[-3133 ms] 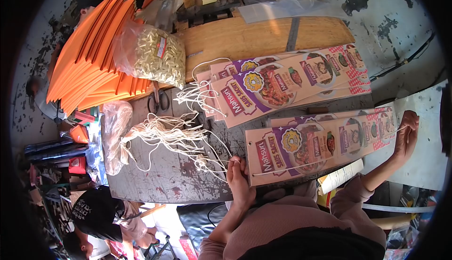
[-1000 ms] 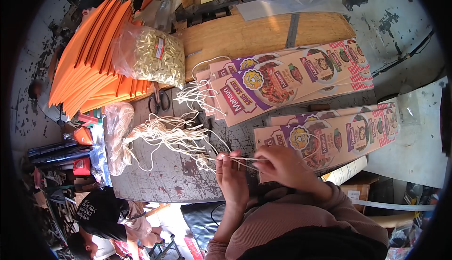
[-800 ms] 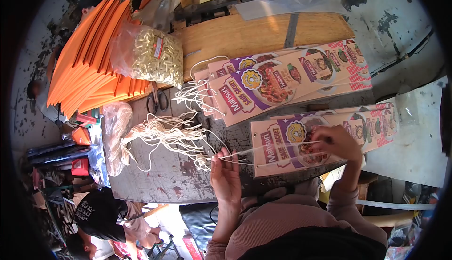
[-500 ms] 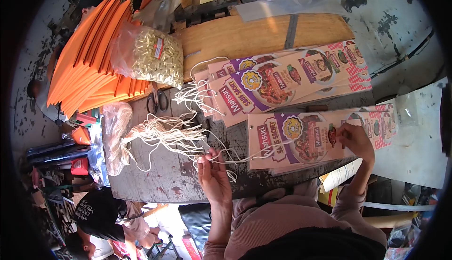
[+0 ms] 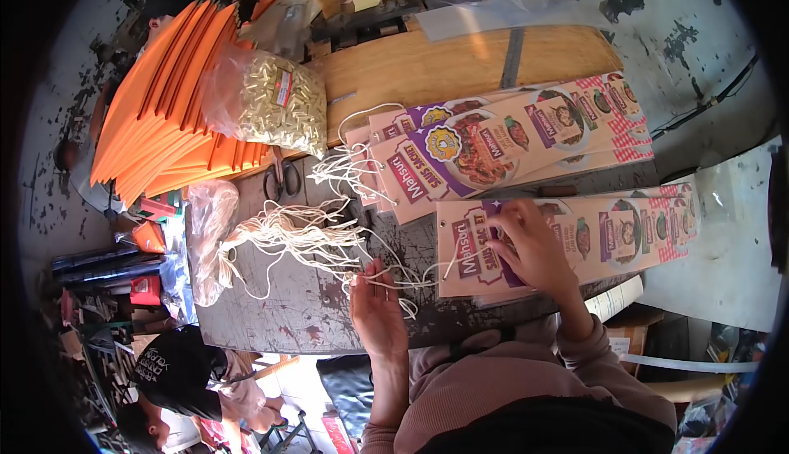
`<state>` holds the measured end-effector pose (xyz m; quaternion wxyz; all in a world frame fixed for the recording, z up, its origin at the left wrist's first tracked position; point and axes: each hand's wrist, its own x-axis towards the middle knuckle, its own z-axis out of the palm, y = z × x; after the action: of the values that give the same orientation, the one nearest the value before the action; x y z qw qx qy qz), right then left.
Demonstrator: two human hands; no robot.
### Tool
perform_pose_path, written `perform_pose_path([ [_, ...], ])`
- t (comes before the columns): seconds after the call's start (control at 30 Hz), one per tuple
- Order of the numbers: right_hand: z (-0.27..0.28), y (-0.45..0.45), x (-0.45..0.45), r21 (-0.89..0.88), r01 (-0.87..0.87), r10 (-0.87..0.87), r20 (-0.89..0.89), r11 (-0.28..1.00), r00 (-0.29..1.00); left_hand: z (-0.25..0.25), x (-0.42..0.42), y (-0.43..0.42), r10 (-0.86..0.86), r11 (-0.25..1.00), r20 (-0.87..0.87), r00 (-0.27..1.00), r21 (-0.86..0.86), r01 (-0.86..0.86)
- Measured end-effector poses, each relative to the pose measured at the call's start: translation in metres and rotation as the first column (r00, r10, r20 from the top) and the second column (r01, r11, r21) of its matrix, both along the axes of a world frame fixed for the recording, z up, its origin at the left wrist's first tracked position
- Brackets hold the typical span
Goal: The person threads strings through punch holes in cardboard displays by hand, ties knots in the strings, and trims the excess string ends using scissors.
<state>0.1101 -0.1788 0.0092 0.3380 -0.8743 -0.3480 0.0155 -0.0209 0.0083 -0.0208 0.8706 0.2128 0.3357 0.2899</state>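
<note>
- Left hand [image 5: 380, 322]: palm up over the tabletop [image 5: 267, 322] near its front edge, fingers half-curled. A white cord [image 5: 419, 284] crosses at the fingertips; can't tell if it's pinched.
- Right hand [image 5: 534, 248]: palm down over the top card [image 5: 608, 240], fingers bent and slightly apart. Cord runs up to the fingertips; can't tell if they grip it.
- Top card: flat on a small stack along the tabletop's front edge, printed side up. Two holes at its left end; cord passes at the front one. Right hand hides part of the print.
- Cord: slack between left hand and card, loose loop hanging just right of the left hand.
- Cord bundle [image 5: 288, 236]: spread left of the card, strands reaching the left hand. Its left end lies beside a clear wrap [image 5: 214, 224] at the tabletop's left edge.
- Rear cards [image 5: 493, 146]: fanned pile behind the top card, white cords [image 5: 337, 170] bunched at the left end.
- Scissors [image 5: 282, 176]: behind the bundle, next to the orange sheets [image 5: 164, 109].
- Bag of gold pieces [image 5: 279, 101]: against the orange sheets, left end of the wooden board [image 5: 411, 64].
- Person in black shirt [image 5: 177, 372]: beyond the tabletop's front-left corner.
</note>
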Motion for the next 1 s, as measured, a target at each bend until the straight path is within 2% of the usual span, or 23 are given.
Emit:
perform_pose_path([
  [0.1,-0.003,-0.002,0.0,0.031,-0.043,0.043,-0.009,0.999,0.999,-0.002,-0.003,-0.001,0.018,0.998,-0.013,1.0,0.056,-0.017],
  [0.17,0.0,-0.008,0.002,-0.007,-0.004,0.004,0.058,1.0,0.998,-0.002,-0.003,-0.001,0.073,0.991,0.004,0.997,0.115,-0.073],
  [0.4,0.008,-0.027,0.005,-0.11,-0.014,0.02,0.053,0.994,0.998,-0.009,-0.006,0.011,0.085,0.992,0.05,0.995,0.09,-0.09],
  [0.5,0.01,-0.03,0.004,-0.079,-0.002,0.003,0.004,0.997,1.0,-0.012,-0.007,0.012,0.088,0.994,0.059,0.994,0.066,-0.092],
  [0.57,0.012,-0.032,0.002,-0.042,0.036,-0.044,-0.23,0.998,0.972,-0.014,-0.007,0.012,0.1,0.993,0.069,0.993,0.051,-0.104],
  [0.6,0.015,-0.034,0.002,-0.043,0.035,-0.044,-0.231,0.998,0.972,-0.014,-0.007,0.012,0.1,0.993,0.069,0.993,0.051,-0.104],
  [0.67,0.022,-0.037,0.003,0.119,0.07,0.001,-0.515,0.99,0.857,-0.013,-0.007,0.012,0.097,0.992,0.052,0.994,0.076,-0.101],
  [0.7,0.019,-0.038,0.003,0.118,0.07,0.001,-0.515,0.99,0.857,-0.013,-0.007,0.012,0.097,0.992,0.051,0.994,0.076,-0.101],
  [0.73,0.013,-0.041,0.003,0.37,0.058,0.173,-0.558,0.927,0.812,-0.012,-0.007,0.013,0.083,0.992,0.05,0.995,0.092,-0.087],
  [0.77,0.01,-0.044,0.003,0.597,0.067,0.347,-0.55,0.799,0.759,-0.012,-0.007,0.013,0.068,0.992,0.048,0.997,0.108,-0.072],
  [0.9,0.015,-0.057,0.006,0.623,0.039,0.416,-0.566,0.781,0.712,-0.014,-0.009,0.014,0.063,0.989,0.051,0.997,0.132,-0.069],
  [1.0,0.017,-0.065,0.015,0.567,0.08,0.34,-0.594,0.82,0.729,-0.017,-0.01,0.016,0.073,0.993,0.06,0.996,0.092,-0.078],
])
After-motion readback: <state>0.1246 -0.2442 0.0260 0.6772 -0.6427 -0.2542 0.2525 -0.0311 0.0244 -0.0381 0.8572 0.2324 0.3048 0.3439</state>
